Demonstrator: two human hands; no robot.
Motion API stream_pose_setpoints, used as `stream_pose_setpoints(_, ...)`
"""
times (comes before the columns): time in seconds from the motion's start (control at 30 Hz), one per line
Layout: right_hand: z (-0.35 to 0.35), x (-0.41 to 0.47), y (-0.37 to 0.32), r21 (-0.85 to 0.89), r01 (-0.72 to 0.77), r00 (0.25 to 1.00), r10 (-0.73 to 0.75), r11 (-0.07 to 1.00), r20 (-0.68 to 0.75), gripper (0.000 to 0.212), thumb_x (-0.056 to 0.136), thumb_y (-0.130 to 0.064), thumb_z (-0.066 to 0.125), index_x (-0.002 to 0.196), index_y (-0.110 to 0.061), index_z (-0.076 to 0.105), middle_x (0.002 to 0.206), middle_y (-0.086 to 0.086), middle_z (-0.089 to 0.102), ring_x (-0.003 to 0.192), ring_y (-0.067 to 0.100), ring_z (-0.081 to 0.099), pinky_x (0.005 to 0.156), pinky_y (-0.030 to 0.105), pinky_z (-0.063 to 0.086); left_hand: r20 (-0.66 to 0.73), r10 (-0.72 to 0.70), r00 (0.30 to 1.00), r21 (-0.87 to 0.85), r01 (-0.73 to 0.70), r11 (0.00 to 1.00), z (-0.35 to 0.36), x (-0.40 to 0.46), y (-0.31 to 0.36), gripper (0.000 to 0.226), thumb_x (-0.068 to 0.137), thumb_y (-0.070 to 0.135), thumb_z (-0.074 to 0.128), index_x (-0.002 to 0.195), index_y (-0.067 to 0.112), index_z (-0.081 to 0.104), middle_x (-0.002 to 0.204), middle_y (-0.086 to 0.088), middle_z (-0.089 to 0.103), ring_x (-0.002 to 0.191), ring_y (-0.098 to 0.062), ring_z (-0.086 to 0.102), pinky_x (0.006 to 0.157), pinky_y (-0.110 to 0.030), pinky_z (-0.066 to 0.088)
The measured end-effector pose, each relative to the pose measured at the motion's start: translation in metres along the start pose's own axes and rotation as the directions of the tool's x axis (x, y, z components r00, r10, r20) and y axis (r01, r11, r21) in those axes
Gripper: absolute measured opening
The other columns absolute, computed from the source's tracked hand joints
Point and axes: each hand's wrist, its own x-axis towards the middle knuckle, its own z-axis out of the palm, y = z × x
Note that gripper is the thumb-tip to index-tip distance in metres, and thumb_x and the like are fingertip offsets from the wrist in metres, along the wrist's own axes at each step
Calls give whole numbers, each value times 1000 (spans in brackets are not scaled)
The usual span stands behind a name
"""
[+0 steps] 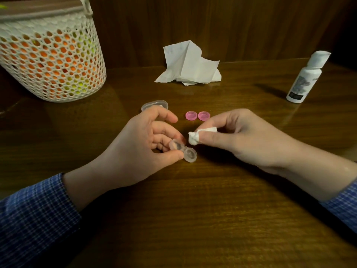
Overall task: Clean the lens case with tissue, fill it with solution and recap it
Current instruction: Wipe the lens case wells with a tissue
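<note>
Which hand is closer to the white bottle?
Right. The right hand, pinching tissue, sits below-left of the bottle; the left hand is much farther left, holding the lens case.

A white mesh basket [52, 60] of orange and green things stands far left on the wooden table [193, 209].

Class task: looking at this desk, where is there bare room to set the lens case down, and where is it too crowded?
Free: the wide bare wood of the table in front of both hands, and the stretch between the pink caps and the solution bottle. Crowded: around the left hand, where the lens case, the caps and a clear lid sit close together; the right hand holds tissue.
</note>
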Motion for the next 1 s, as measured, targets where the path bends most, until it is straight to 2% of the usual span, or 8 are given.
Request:
stream_pose_setpoints(0.1, 11, -5, 3, -320, 172, 983, -183, 932, -4, 10, 92, -28, 72, 96, -31, 81, 94, -17, 74, 96, 3, 67, 88, 23, 51, 2, 6, 1000, 13, -6, 1000, 0, 0, 0, 62, 72, 7, 86, 122, 23, 54, 98, 10, 77, 85, -10, 77, 74, -23, 62)
stream_pose_setpoints(0.2, 16, -8, 5, -450, 270, 956, -293, 851, 20, 15, 89, -33, 71, 100, -31, 81, 93, -15, 67, 93, 6, 64, 82, 21, 52, 7, -3, 1000, 9, 3, 1000, 0, 1, 0, 61, 72, 6, 87, 121, 23, 54, 97, 11, 77, 85, -9, 77, 73, -22, 61)
stream_pose_setpoints(0.37, 11, -8, 8, -512, 341, 934, -347, 788, 88, 19, 89, -31, 71, 104, -25, 82, 95, -10, 65, 90, 7, 62, 78, 19, 51, 14, 1, 1000, 13, -1, 1000, -1, 1, 0, 60, 72, 6, 87, 118, 26, 55, 98, 11, 78, 87, -8, 77, 73, -21, 61)
stream_pose_setpoints(0.57, 8, -7, 7, -541, 422, 892, -441, 727, 103, 16, 90, -23, 73, 105, -22, 81, 92, -8, 63, 86, 11, 62, 75, 14, 46, 21, 4, 1000, 6, -4, 1000, -1, 1, 0, 57, 74, 5, 86, 118, 23, 56, 98, 10, 77, 87, -9, 77, 75, -22, 61)
stream_pose_setpoints(0.7, 4, -7, 7, -528, 429, 886, -456, 733, 88, 12, 90, -22, 74, 99, -20, 80, 89, -7, 64, 84, 8, 62, 83, 7, 41, 32, 0, 999, 14, 0, 1000, -2, 1, 1, 55, 74, 6, 85, 119, 23, 56, 100, 13, 76, 90, -6, 76, 78, -23, 62)
stream_pose_setpoints(1.0, 10, -5, 7, -544, 418, 895, -431, 727, 112, 15, 92, -24, 72, 103, -21, 81, 94, -9, 64, 86, 9, 63, 74, 17, 48, 29, 8, 1000, 27, -9, 1000, -1, 1, -1, 54, 74, 7, 86, 118, 21, 58, 100, 14, 76, 90, -4, 75, 76, -19, 60)
